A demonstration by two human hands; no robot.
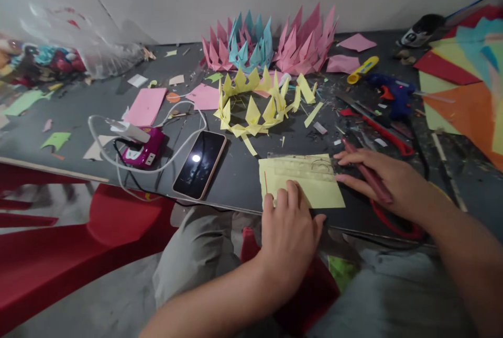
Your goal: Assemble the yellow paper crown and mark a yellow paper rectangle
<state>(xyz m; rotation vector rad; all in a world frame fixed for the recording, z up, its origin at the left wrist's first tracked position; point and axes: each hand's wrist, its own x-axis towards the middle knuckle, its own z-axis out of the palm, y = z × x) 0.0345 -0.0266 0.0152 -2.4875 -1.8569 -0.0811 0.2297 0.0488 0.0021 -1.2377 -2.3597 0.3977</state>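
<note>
A sheet of yellow paper (322,195) lies near the table's front edge, with a short red line drawn at its left side. My left hand (288,222) rests on the lower part of the sheet, fingers stretched out and holding nothing. Across the top of the paper lies a clear plastic ruler (302,166). My right hand (385,181) holds a dark red pen (371,174), its fingertips at the ruler's right end. Behind the sheet stands a ring of yellow folded paper points (253,112).
Pink paper crowns (304,47) and a blue one (251,47) stand by the wall. To the left are a phone (200,165) and a magenta power adapter (143,146) with looping cables. A blue glue gun (393,91) and red-handled scissors (387,133) lie right.
</note>
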